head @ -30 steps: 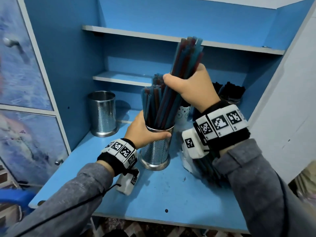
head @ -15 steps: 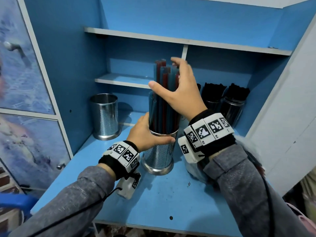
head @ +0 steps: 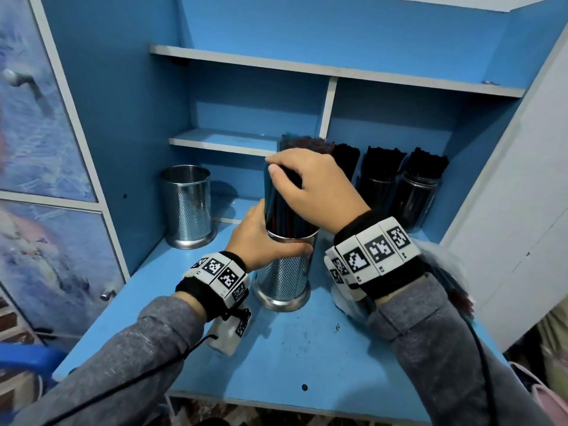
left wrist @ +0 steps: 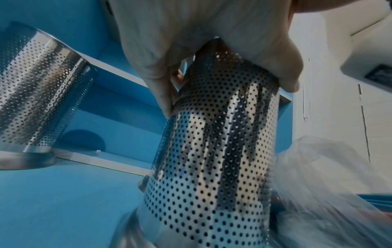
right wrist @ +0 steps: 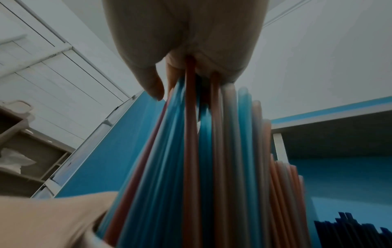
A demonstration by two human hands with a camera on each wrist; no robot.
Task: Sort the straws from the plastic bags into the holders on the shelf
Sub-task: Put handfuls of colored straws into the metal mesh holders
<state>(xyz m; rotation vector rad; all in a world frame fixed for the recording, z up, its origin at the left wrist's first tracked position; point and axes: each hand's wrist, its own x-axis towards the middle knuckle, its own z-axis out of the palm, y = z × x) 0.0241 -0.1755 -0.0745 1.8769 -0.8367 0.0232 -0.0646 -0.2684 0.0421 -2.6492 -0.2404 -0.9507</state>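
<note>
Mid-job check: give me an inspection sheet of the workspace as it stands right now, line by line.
Surface: blue shelf board, a few dark specks.
Job's things: perforated metal holder full of blue and red straws; empty metal holder at left; clear plastic bag at right.
Clutter: holders of black straws at the back.
Grippers: left hand grips the full holder's rim; right hand grips the straw tops.
Cables: black cable along the left sleeve.
Surroundings: blue cabinet, upper shelves, white door at right.
</note>
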